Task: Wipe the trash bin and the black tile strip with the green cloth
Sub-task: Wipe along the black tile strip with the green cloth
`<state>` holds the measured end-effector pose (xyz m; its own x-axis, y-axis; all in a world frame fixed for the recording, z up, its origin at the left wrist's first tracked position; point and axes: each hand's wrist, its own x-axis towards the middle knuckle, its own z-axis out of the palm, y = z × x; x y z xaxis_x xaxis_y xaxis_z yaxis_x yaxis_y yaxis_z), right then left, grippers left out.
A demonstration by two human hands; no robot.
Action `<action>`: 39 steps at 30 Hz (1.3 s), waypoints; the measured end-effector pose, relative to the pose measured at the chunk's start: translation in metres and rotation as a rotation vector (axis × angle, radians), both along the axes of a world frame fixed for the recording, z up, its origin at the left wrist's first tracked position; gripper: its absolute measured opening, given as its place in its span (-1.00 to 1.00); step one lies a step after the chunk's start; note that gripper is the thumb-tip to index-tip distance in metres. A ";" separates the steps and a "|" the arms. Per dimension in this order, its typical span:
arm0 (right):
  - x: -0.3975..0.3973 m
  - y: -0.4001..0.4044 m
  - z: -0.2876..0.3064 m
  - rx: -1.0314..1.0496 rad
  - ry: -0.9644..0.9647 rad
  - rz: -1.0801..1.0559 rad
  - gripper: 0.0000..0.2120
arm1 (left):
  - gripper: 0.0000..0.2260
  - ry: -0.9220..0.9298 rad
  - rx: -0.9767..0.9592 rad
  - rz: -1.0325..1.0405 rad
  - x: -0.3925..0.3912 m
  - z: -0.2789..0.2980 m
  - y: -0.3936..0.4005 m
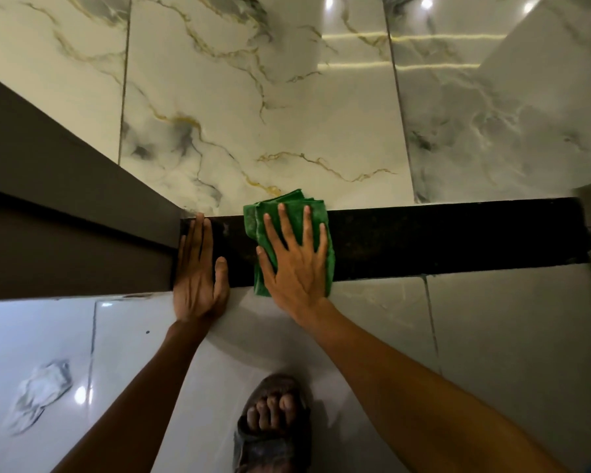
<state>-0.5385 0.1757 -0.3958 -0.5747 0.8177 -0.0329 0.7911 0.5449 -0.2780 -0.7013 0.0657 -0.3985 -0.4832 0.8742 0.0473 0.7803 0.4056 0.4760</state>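
A black tile strip (440, 238) runs across the foot of the marbled wall. The folded green cloth (289, 213) lies flat on the strip near its left end. My right hand (294, 264) presses on the cloth with fingers spread, palm over its lower half. My left hand (198, 278) rests flat on the strip's left end, fingers together, touching the brown panel's corner. It holds nothing. No trash bin is in view.
A brown panel (65, 216) juts out at the left. Glossy white floor tiles (509, 336) lie below the strip. A crumpled white rag (40, 390) lies on the floor at the lower left. My sandalled foot (272, 425) stands at the bottom centre.
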 end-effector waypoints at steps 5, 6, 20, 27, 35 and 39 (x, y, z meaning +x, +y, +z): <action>0.007 -0.005 0.002 0.063 0.004 0.217 -0.39 | -0.37 -0.019 0.032 -0.012 -0.002 -0.001 -0.003; 0.010 -0.006 0.002 0.071 0.011 0.235 -0.41 | -0.37 -0.012 0.029 -0.020 -0.002 -0.001 -0.003; 0.054 -0.049 0.047 -0.376 0.467 -0.289 -0.49 | -0.34 -0.141 -0.170 -0.107 -0.002 0.045 -0.001; 0.068 -0.026 0.175 -1.504 1.204 -1.125 -0.40 | -0.37 -0.178 -0.228 -0.194 0.022 0.151 0.002; 0.135 -0.007 0.361 -1.687 1.786 -1.182 -0.37 | -0.30 -0.177 -0.192 -0.315 0.069 0.334 0.049; 0.185 -0.017 0.446 -1.667 1.960 -1.238 -0.25 | -0.31 -0.155 -0.172 -0.413 0.115 0.420 0.070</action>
<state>-0.3536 0.1582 0.0504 -0.3972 0.5058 -0.7658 -0.7836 -0.6212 -0.0038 -0.5863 0.1361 0.0218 -0.0830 0.9835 -0.1608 0.8179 0.1594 0.5529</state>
